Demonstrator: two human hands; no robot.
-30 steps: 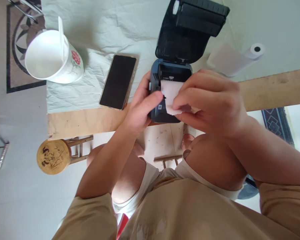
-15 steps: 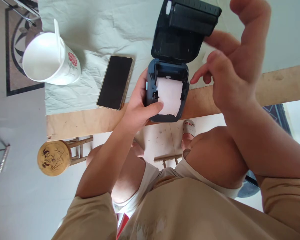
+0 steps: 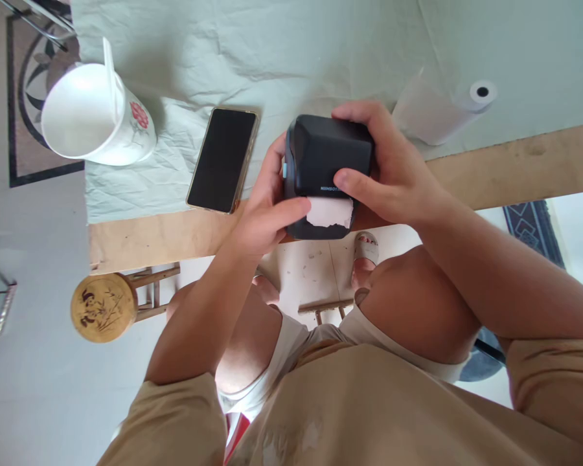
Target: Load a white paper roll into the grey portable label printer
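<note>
A small black label printer [image 3: 334, 152] is held between both hands over the near edge of the table, its lid folded down. From under the lid's front a torn-edged strip of white paper [image 3: 331, 212] sticks out. My left hand [image 3: 267, 210] is closed around the printer's left side, its thumb lying at the strip's left edge. Around the right side is my right hand [image 3: 386, 171], with the thumb on the lid and the fingers behind it. The roll inside is hidden by the lid.
Left of the printer a smartphone [image 3: 222, 160] lies on the cloth-covered table [image 3: 272, 39]. A white tub [image 3: 100, 116] with a spoon-like handle stands farther left. Beyond my right hand lies a roll of paper or film [image 3: 437, 110]. A wooden stool [image 3: 104, 307] stands at lower left.
The printer's lid, raised before, has swung down over the paper. My right hand has come from the upper right onto the printer. My left hand keeps its hold.
</note>
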